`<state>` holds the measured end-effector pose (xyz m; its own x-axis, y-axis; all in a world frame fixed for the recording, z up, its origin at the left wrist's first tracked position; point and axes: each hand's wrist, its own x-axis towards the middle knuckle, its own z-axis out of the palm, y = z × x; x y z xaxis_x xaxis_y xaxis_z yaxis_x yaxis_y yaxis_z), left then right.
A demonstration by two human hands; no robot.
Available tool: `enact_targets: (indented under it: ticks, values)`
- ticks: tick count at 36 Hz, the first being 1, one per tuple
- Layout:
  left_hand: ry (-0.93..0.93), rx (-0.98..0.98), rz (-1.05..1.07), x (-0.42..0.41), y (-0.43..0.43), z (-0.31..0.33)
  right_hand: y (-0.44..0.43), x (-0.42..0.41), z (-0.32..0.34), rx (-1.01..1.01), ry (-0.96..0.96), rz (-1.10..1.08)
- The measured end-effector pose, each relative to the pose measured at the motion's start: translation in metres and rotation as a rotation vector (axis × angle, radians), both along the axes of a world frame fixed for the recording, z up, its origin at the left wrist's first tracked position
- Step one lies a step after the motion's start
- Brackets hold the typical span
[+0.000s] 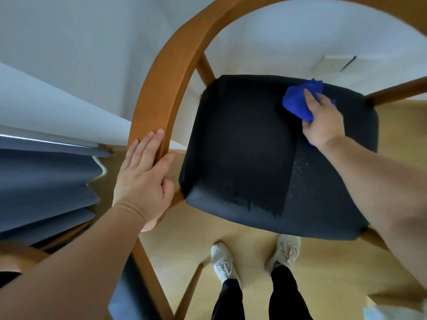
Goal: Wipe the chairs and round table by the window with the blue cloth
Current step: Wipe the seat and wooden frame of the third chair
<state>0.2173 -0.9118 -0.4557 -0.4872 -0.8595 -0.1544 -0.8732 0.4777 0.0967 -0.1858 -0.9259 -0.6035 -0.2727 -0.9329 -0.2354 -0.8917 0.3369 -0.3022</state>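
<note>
Pressing blue cloth [298, 101] on chair seat [249, 146]

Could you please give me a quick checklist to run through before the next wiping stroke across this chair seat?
1. Blue cloth in hand: ok, the right hand presses it on the far right part of the black seat cushion.
2. Chair steadied: ok, the left hand lies flat on the curved wooden armrest, fingers extended.
3. Seat fully wiped: not ok, pale specks show on the right side, nearer than the cloth.
4. Damp band covers the seat: not ok, its darker streak ends short of the front edge.
5. Round table wiped: cannot tell, it is out of view.
</note>
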Motion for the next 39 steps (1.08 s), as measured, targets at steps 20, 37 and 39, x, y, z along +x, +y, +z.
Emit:
enact_targets:
  ticks: [20,37,39]
  values:
    - [-0.021,0.012,0.007,-0.001,0.003,0.002,0.202,0.097,0.000,0.043,-0.130,-0.026]
    - [-0.128,-0.024,0.126,-0.024,0.015,0.003,0.193,0.049,0.035,-0.055,-0.281,0.044]
    - [-0.139,-0.009,0.164,-0.037,0.020,0.001,0.174,0.027,0.043,-0.098,-0.264,0.051]
